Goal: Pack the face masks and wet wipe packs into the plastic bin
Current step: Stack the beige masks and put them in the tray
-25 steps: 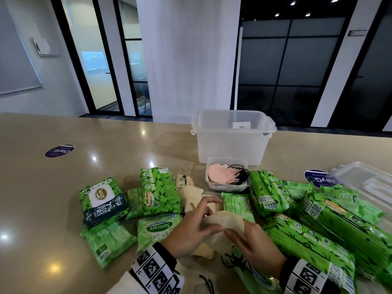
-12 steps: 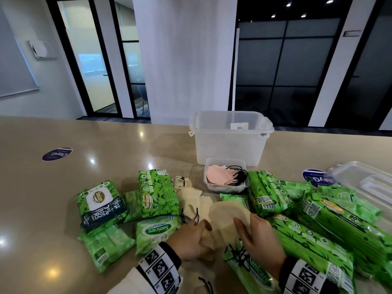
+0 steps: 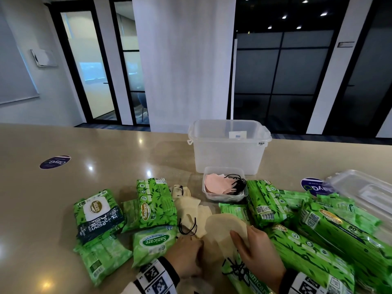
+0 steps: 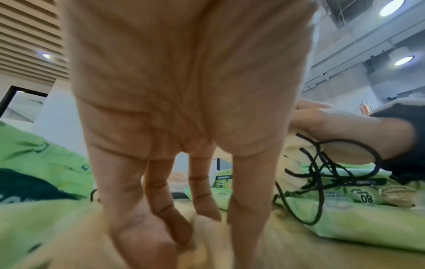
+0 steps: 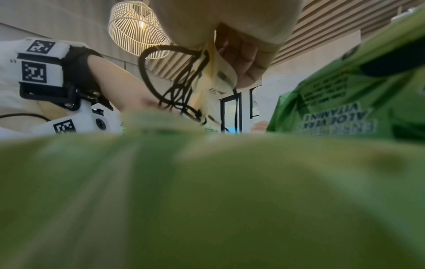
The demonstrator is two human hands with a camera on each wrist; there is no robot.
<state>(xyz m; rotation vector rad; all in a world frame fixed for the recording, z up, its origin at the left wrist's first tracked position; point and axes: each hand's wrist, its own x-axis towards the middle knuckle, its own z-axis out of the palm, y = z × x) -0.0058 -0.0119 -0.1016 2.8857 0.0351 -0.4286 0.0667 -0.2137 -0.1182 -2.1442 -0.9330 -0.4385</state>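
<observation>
An empty clear plastic bin [image 3: 229, 153] stands at the back of the table. Green wet wipe packs [image 3: 157, 204] lie on both sides of me. Loose cream face masks [image 3: 188, 206] with black ear loops lie in the middle. My right hand [image 3: 241, 236] grips a stack of cream masks [image 3: 222, 225], its loops dangling in the right wrist view [image 5: 181, 81]. My left hand [image 3: 191, 249] is low on the table just left of the stack, its fingertips [image 4: 161, 234] curled onto a cream mask [image 4: 207, 229] lying there.
A small clear tub [image 3: 224, 195] of pink masks sits in front of the bin. A clear lid [image 3: 364, 192] lies at the far right on the packs. Round purple stickers [image 3: 54, 161] mark the tabletop. My right wrist rests on a wipe pack [image 5: 207, 200].
My left hand let go of the stack and dropped toward me onto a loose mask on the table. The right hand kept the stack and shifted slightly right.
</observation>
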